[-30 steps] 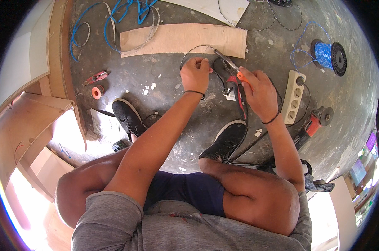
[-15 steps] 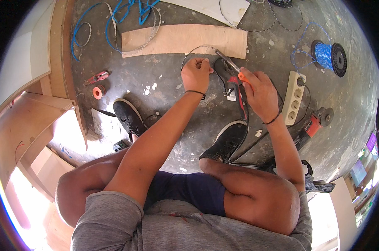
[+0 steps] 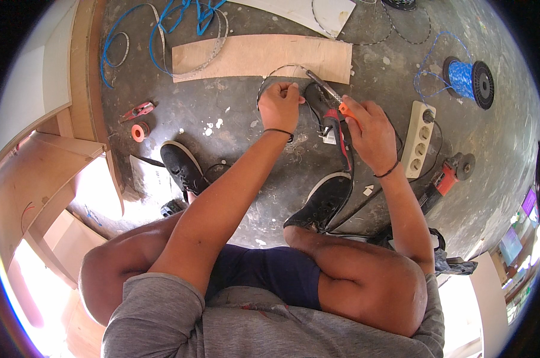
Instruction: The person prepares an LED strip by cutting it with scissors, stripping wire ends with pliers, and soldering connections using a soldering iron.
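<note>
nothing shifted: left hand (image 3: pixel 279 106) pinches thin grey wire (image 3: pixel 269 80), right hand (image 3: pixel 370 132) grips orange-handled tool (image 3: pixel 331 95).

Daylight fills the scene evenly, and the dark floor (image 3: pixel 252 119) reads clearly with soft, short shadows under the arms and shoes. At the lower left, strong sunlight burns out the pale wooden boards (image 3: pixel 37 197) into white glare. The fisheye lens bends straight edges toward the rim, and a black border rings the frame. The centre is sharp; the far right edge smears.
</note>
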Available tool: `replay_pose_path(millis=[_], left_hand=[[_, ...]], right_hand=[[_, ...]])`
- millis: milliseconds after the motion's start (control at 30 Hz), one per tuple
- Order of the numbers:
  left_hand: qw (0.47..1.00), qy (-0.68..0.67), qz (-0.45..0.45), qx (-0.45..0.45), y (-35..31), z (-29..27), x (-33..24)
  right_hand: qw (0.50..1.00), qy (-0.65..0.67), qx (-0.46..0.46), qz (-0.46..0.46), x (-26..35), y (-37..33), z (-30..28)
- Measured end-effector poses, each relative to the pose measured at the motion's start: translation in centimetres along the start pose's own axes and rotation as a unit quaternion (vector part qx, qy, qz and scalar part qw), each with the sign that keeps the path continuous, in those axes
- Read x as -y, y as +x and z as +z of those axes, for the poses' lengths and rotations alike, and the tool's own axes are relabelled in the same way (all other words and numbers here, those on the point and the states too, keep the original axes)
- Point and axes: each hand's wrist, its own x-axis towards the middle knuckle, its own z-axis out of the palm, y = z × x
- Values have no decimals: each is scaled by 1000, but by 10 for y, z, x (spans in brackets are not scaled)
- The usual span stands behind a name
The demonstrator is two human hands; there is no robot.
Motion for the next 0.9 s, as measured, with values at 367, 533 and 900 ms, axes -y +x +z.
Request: replay_pose_path(millis=[367,533,900], left_hand=[[1000,14,-14,-3,-2,1,-1],[1000,12,-15,-4,-2,2,-2],[1000,0,-25,-7,-2,3,-2]], right_hand=[[1000,3,2,-3,0,0,1],[1000,6,-1,-3,0,0,1],[1000,3,12,4,1,0,1]])
